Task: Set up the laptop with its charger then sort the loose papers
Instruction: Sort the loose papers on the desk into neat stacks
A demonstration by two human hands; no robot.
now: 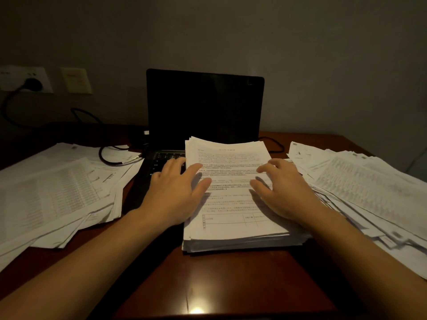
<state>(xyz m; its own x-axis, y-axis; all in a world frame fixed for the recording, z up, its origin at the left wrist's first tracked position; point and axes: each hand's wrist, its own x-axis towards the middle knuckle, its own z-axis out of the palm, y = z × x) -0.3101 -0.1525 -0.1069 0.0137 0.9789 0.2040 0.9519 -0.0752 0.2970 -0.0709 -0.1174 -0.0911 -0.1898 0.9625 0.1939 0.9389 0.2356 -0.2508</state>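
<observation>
You sit in a dim room with a plain grey wall, at a dark red-brown wooden desk (231, 280). On the left side of the desk lies a wide loose spread of white printed sheets (53, 192), and on the right side a second untidy spread of white printed sheets (365, 190). Between them the open black laptop (204, 107) stands with its screen dark. A thick squared stack of white printed papers (233, 218) lies in front of it, and the far end of this stack covers the right part of the keyboard. Your left hand (175, 195) rests open on the left edge of the stack with the thumb on the top sheet. Your right hand (284, 190) rests open on the right edge; neither hand grips anything. The thin black charger cable (108, 158) loops beside the laptop's left side, and a black plug (33, 84) sits in the white wall socket. I cannot tell if the cable enters the laptop. I judge that the charger step is probably finished and that you are now sorting. The next move asks you to take sheets from one loose spread and lay them on the stack.
</observation>
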